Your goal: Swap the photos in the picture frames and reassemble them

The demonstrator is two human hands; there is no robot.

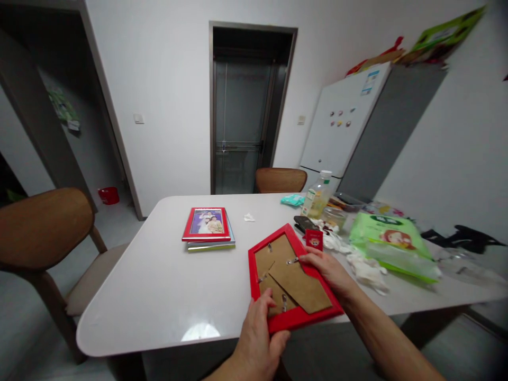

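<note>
A red picture frame [280, 324] is held tilted over the table's front edge, its brown backboard facing me. Small metal clips sit around the board, and a stand flap lies across it. My left hand [260, 328] grips the lower left corner, thumb at the bottom edge and fingers over the back. On the right side, my right hand [327, 270] holds the frame with its fingers reaching a metal clip; its thumb is not plainly visible. Further left, another red-framed photo [207, 223] lies face up on a small stack of flat items.
Along the table's right side are a bottle [317, 196], a dark phone-like object [305, 223], a small red packet [314, 239], crumpled tissues [367, 270] and a green wipes pack [392, 241]. A wooden chair [47, 233] stands left; another chair [281, 180] is behind the table.
</note>
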